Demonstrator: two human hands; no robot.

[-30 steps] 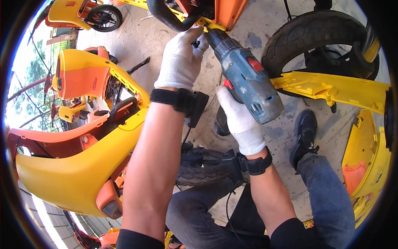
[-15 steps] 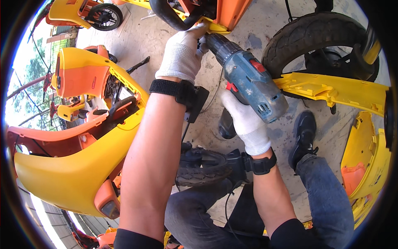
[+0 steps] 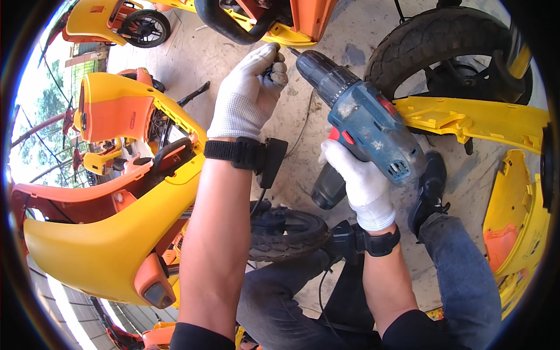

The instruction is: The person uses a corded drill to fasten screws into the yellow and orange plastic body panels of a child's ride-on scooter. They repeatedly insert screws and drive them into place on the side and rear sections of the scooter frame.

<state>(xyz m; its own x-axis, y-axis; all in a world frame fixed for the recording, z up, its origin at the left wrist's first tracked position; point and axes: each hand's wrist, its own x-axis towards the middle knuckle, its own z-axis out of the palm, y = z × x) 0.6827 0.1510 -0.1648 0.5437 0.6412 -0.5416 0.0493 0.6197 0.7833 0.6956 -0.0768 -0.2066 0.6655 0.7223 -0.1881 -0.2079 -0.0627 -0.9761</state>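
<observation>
My right hand point(image 3: 359, 181), in a white knit glove, grips the handle of a blue cordless drill point(image 3: 361, 119). Its dark chuck points up and left toward my left hand point(image 3: 251, 93). That hand, also in a white glove, is closed with its fingertips pinched on something small and dark by the drill's bit; what it is I cannot make out. Both wrists wear black straps. Just above the hands lies the yellow and orange edge of a scooter body point(image 3: 280, 29).
A yellow and orange scooter body panel point(image 3: 111, 233) lies at my left. A small black wheel point(image 3: 286, 233) sits between my knees. A large tyre point(image 3: 443, 46) and a yellow plastic panel point(image 3: 478, 119) are at the right, on concrete floor point(image 3: 198, 58).
The drill and my right hand have drawn back down and right, away from the scooter edge. My left hand has come down a little with it, fingers still pinched at the bit.
</observation>
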